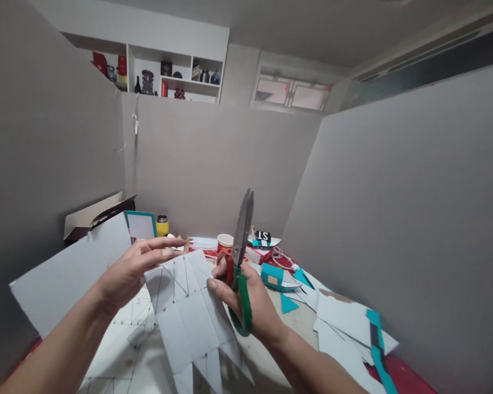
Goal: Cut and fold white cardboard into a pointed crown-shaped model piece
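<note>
In the head view, my right hand (263,309) is closed around a pair of scissors (244,230) with green and red-orange handles, their blades pointing up and together. The thumb and fingers of that hand also pinch the right edge of a white card piece (184,323). Fold lines and pencilled lines with dots mark this card, and pointed flaps hang at its lower end. At the card's upper left edge is my left hand (133,265), its fingers stretched out; its thumb is hidden. Beneath lies a white sheet (119,350) with drawn lines.
A large white board (74,273) leans at left, near a yellow jar (162,226). Behind my hands stands a paper cup (225,241). White card offcuts (345,323), teal strips (377,345) and a teal triangle (288,303) lie at right. Grey partitions (213,169) enclose the table.
</note>
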Demonstrator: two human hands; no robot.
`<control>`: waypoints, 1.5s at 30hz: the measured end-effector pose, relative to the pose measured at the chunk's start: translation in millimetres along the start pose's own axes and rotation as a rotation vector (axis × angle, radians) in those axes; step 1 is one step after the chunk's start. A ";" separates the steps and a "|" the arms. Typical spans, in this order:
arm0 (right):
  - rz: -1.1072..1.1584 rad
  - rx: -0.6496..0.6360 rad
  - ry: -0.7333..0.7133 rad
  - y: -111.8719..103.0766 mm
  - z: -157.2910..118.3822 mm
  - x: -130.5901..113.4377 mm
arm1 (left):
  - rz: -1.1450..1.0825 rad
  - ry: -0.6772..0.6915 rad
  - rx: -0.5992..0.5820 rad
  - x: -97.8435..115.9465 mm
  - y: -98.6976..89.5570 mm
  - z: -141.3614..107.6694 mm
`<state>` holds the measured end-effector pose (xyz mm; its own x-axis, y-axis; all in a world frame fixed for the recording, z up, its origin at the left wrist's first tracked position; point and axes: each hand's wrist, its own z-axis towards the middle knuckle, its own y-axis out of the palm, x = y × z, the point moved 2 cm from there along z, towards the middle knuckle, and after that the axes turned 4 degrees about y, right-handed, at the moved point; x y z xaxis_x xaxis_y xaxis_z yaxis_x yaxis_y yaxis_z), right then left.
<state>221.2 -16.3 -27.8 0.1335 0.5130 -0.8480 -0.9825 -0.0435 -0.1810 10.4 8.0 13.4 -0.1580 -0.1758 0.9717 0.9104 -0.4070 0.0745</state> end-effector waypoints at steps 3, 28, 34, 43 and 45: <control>0.033 -0.078 0.018 4.7 -3.2 3.6 | 0.118 -0.057 -0.081 -2.7 -4.9 1.2; 0.197 -0.040 0.188 1.6 -0.6 29.3 | 0.101 -0.137 -0.044 4.2 -27.7 -1.8; 0.206 -0.056 0.202 1.3 -3.3 25.7 | 0.105 -0.154 -0.038 4.6 -27.0 -2.3; 0.235 -0.041 0.199 -2.9 -5.7 19.9 | 0.139 -0.117 0.069 7.1 -32.8 1.3; 0.227 -0.042 0.196 -3.1 -4.8 19.9 | 0.154 -0.124 0.074 6.8 -34.6 1.5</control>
<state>227.5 -10.1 -46.5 -0.0627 0.3105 -0.9485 -0.9844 -0.1756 0.0076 -21.6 22.3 17.8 0.0293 -0.1178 0.9926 0.9464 -0.3163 -0.0654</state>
